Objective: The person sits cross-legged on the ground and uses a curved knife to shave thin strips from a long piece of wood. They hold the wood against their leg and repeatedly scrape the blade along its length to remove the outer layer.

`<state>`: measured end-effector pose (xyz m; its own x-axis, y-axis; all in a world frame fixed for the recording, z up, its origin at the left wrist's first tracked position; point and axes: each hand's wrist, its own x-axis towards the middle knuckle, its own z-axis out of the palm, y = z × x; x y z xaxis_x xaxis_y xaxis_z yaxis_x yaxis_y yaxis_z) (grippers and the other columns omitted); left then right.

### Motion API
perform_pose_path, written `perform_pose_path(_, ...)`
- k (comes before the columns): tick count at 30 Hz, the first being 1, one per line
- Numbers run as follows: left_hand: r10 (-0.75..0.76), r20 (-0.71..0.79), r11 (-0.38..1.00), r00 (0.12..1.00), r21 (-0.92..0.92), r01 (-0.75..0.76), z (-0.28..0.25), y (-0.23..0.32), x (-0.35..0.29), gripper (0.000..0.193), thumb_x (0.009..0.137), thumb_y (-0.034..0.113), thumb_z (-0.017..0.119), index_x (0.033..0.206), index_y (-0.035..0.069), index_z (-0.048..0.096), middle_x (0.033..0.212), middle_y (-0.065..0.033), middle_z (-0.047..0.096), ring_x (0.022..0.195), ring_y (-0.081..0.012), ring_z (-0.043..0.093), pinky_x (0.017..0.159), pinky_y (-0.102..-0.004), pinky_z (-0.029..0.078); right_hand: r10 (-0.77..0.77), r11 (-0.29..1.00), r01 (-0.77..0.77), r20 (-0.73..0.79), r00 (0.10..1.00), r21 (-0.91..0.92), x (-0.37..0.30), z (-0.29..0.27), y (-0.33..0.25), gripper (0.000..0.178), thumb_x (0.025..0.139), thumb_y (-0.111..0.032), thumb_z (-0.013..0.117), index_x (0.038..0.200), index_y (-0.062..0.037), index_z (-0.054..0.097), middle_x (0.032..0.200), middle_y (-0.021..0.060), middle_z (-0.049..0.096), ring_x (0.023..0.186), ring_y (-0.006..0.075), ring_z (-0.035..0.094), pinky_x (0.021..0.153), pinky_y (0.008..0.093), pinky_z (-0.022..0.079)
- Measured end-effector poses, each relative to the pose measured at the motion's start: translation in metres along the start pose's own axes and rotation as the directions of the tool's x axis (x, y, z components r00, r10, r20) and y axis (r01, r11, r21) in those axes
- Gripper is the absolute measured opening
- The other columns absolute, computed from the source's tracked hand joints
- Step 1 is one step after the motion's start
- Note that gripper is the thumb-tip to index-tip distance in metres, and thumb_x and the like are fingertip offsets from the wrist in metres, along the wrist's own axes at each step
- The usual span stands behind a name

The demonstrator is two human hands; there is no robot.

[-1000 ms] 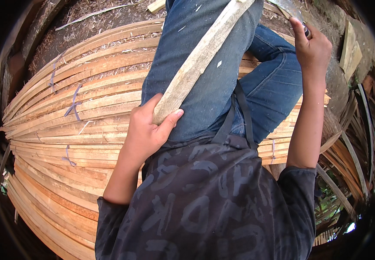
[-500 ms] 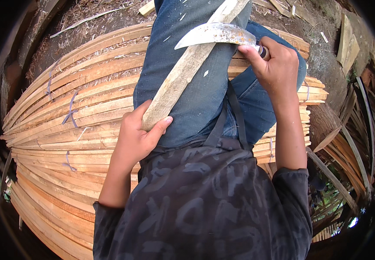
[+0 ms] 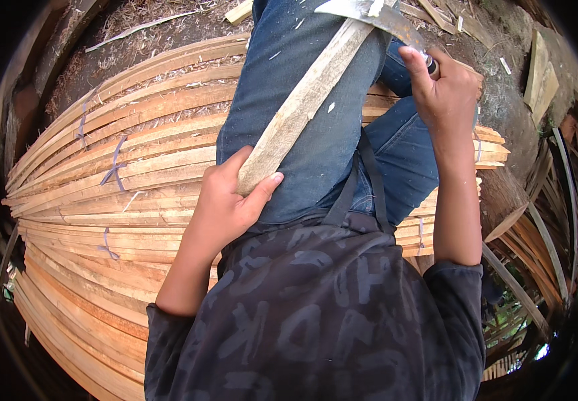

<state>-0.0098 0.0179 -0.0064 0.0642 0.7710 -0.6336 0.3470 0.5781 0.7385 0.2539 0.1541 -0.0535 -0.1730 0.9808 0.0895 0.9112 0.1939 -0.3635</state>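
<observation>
My left hand (image 3: 232, 197) grips the near end of a rough wooden stick (image 3: 302, 107), thumb along one side. The stick lies slantwise over my jeans-clad thigh (image 3: 262, 87), its far part running up to the top edge of the picture. In my right hand (image 3: 444, 90) is the handle of a curved knife (image 3: 379, 17), its blade spotted with rust. That blade crosses the stick's far part, with a pale curl or chip of wood showing at it. Small shavings cling to the jeans.
Bundles of long wooden slats (image 3: 115, 207), tied with purple strips (image 3: 114, 162), lie beneath and left of me. Shavings and offcuts litter the dirt (image 3: 142, 30) beyond. To the right are a log (image 3: 502, 194), a wood piece (image 3: 541, 77) and dry fronds (image 3: 536, 247).
My right hand has moved the knife forward along the stick, away from me, and slightly right. My left hand keeps its hold on the near end.
</observation>
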Motion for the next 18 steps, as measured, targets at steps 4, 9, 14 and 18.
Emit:
perform_pose_path(4, -0.086, 0.031, 0.996, 0.996, -0.037, 0.087, -0.002, 0.001, -0.002, 0.022, 0.085, 0.012, 0.067, 0.097, -0.005, 0.061, 0.065, -0.0096, 0.063, 0.06, -0.0108, 0.061, 0.056, -0.0251, 0.047, -0.225, 0.967, 0.226, 0.022, 0.974, -0.119, 0.003, -0.007, -0.016, 0.063, 0.073, -0.066, 0.065, 0.053, -0.0068, 0.056, 0.044, 0.0045, 0.051, 0.042, 0.0241, 0.057, 0.042, 0.0324, 0.044)
perform_pose_path(9, -0.075, 0.061, 0.993, 0.995, -0.091, 0.08, 0.002, 0.007, 0.003, 0.022, 0.085, 0.012, 0.067, 0.097, -0.005, 0.06, 0.064, -0.0081, 0.063, 0.058, -0.0119, 0.061, 0.055, -0.0259, 0.047, 0.063, 0.998, -0.063, 0.019, 0.998, -0.013, 0.002, 0.012, 0.002, 0.065, 0.078, -0.065, 0.062, 0.056, -0.0036, 0.057, 0.047, 0.0078, 0.054, 0.044, 0.0271, 0.058, 0.045, 0.0367, 0.046)
perform_pose_path(14, -0.041, 0.046, 0.999, 0.998, -0.03, 0.042, -0.001, 0.002, -0.002, 0.021, 0.085, 0.012, 0.067, 0.097, -0.005, 0.061, 0.064, -0.0085, 0.063, 0.058, -0.0125, 0.061, 0.055, -0.027, 0.048, 0.014, 1.0, -0.013, 0.015, 1.0, -0.025, 0.003, 0.006, 0.001, 0.067, 0.08, -0.066, 0.058, 0.055, -0.0041, 0.056, 0.045, 0.0082, 0.05, 0.044, 0.0279, 0.057, 0.045, 0.0359, 0.046)
perform_pose_path(18, -0.028, 0.021, 0.997, 0.999, -0.077, 0.029, 0.003, 0.007, 0.001, 0.021, 0.085, 0.012, 0.066, 0.097, -0.004, 0.061, 0.063, -0.008, 0.062, 0.057, -0.0124, 0.061, 0.055, -0.0271, 0.047, 0.091, 0.996, -0.092, 0.045, 0.995, 0.021, 0.001, 0.008, 0.003, 0.066, 0.081, -0.065, 0.058, 0.055, -0.0038, 0.056, 0.045, 0.0089, 0.052, 0.044, 0.0276, 0.057, 0.045, 0.0361, 0.047)
